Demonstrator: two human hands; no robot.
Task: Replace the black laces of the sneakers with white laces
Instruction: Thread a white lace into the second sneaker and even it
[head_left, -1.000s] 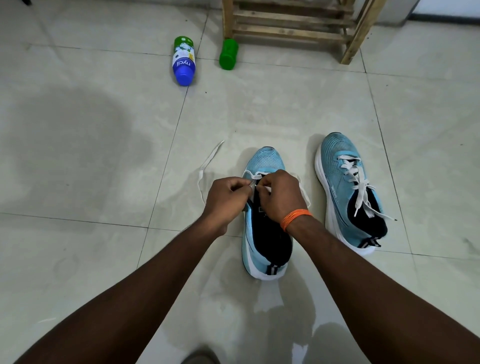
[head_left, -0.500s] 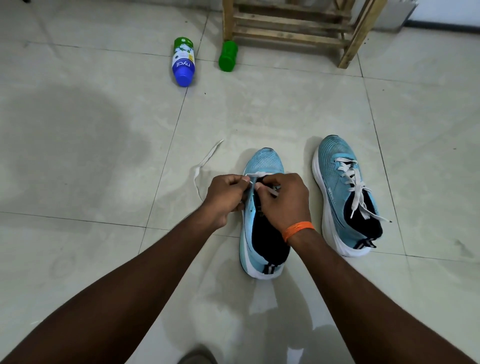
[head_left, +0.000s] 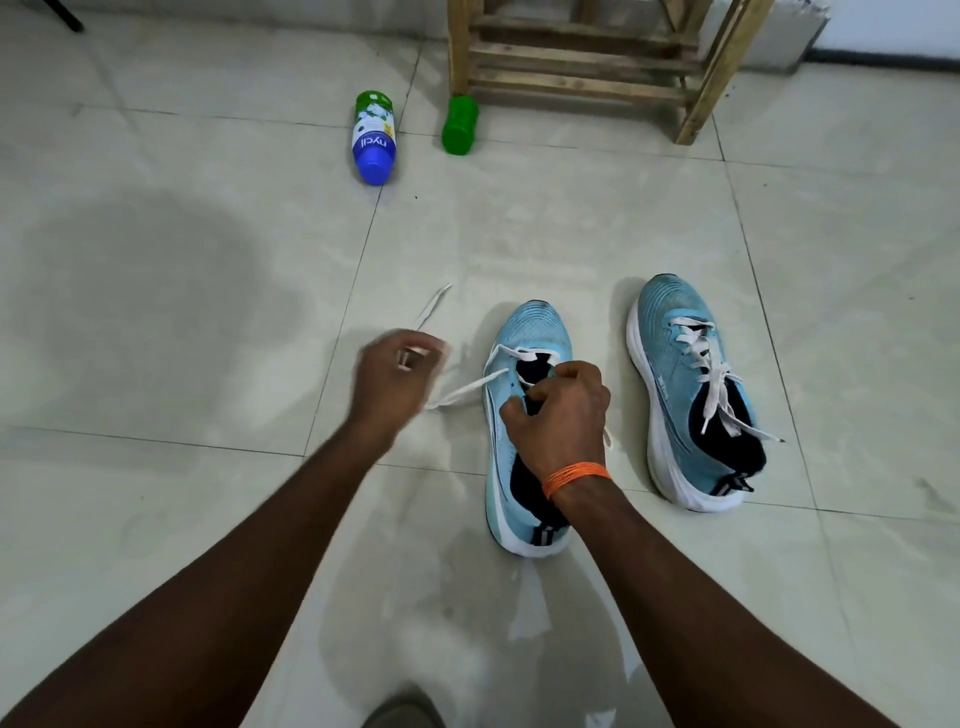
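Landmark: the half-laced sneaker (head_left: 524, 332), blue, on the floor (head_left: 208, 519), toe pointing away from me.
Right grip: my right hand (head_left: 561, 415) sits on top of that sneaker, fingers curled and clamped on its upper beside the eyelets.
Left grip: my left hand (head_left: 397, 374), blurred, is just left of the sneaker, fingers closed round the white lace (head_left: 467, 389).
White lace: it runs from the sneaker's left side out to my left hand, and a loose end lies on the floor beyond that hand.
Laced sneaker (head_left: 696, 395): near the landmark's right side, not touching it, threaded with white laces.
Orange band (head_left: 574, 478): on my right wrist, above the landmark's heel opening.
Beyond the toe: well apart from it, a nycil bottle (head_left: 374, 137) on its side, a green bottle (head_left: 460, 124) and a wooden rack (head_left: 587, 57).
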